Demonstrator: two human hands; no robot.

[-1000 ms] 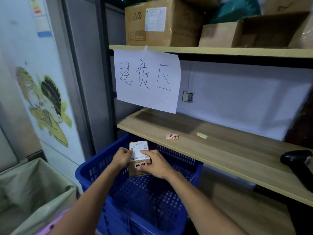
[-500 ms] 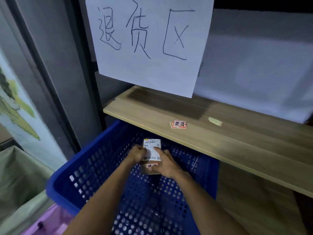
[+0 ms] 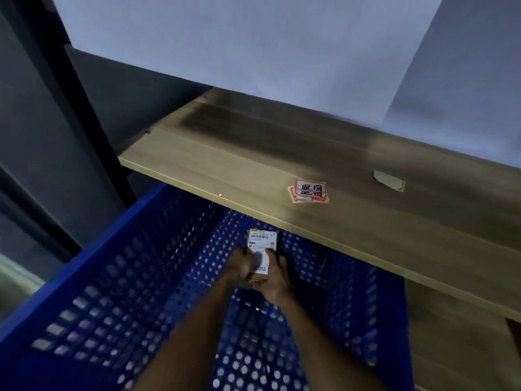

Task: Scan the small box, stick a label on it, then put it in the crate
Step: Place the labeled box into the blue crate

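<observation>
A small cardboard box with a white shipping slip on top is deep inside the blue perforated crate, near its far wall under the shelf. My left hand grips its left side and my right hand holds its right side and near end. Both forearms reach down into the crate. The near end of the box is hidden by my fingers. Whether the box touches the crate floor I cannot tell.
A wooden shelf overhangs the crate's far edge. On it lie a small stack of red-and-white labels and a scrap of backing paper. A white paper sheet hangs above. A dark shelf post stands at the left.
Both hands have carried the box lower and farther into the crate, under the shelf edge. My head has leaned closer and tipped down, so the upper shelf is out of sight.
</observation>
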